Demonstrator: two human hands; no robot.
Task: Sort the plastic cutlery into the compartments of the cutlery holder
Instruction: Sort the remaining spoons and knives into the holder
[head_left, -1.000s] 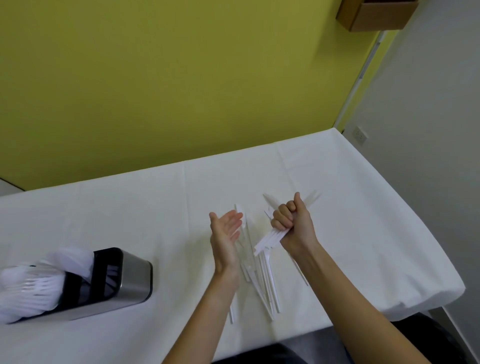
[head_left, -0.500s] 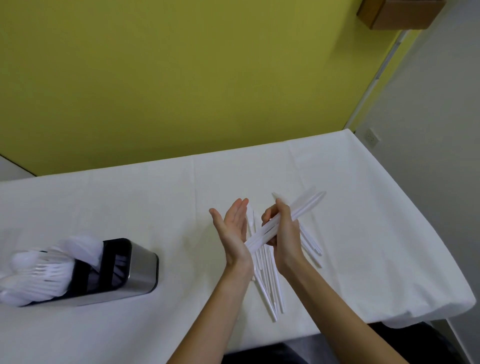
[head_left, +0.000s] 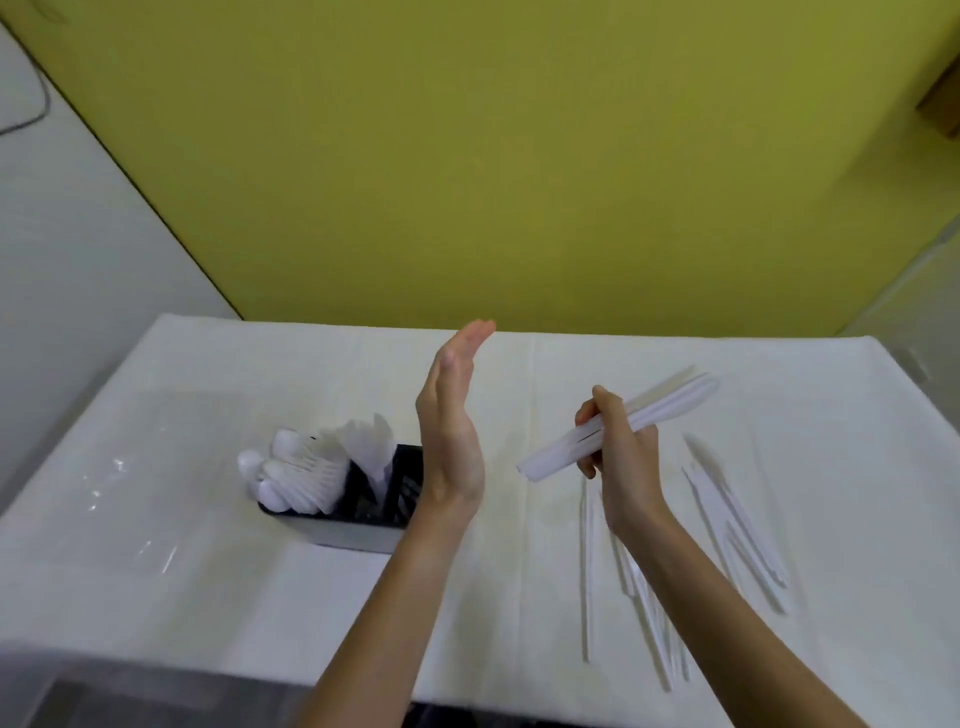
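Note:
My right hand (head_left: 621, 457) grips a bundle of white plastic knives (head_left: 670, 402) held level above the table, handle ends pointing left. My left hand (head_left: 452, 421) is raised flat, fingers straight, palm facing the bundle and a short gap from its ends. Behind my left wrist stands the cutlery holder (head_left: 358, 527), black inside with a metal wall. White spoons (head_left: 296, 470) fill its left part and white forks (head_left: 371, 447) stand in the middle; its right part is partly hidden by my hand. Several loose knives (head_left: 727, 514) lie on the cloth under and right of my right arm.
A white cloth covers the table (head_left: 260, 597), which ends at a yellow wall (head_left: 467, 156). The front edge (head_left: 208, 670) is close to me. A brown box (head_left: 943, 104) hangs on the wall at the far right.
The view swung right, so the holder now sits near centre. My left hand rose and drew away from the bundle's ends; my right hand lifted the knives off the pile.

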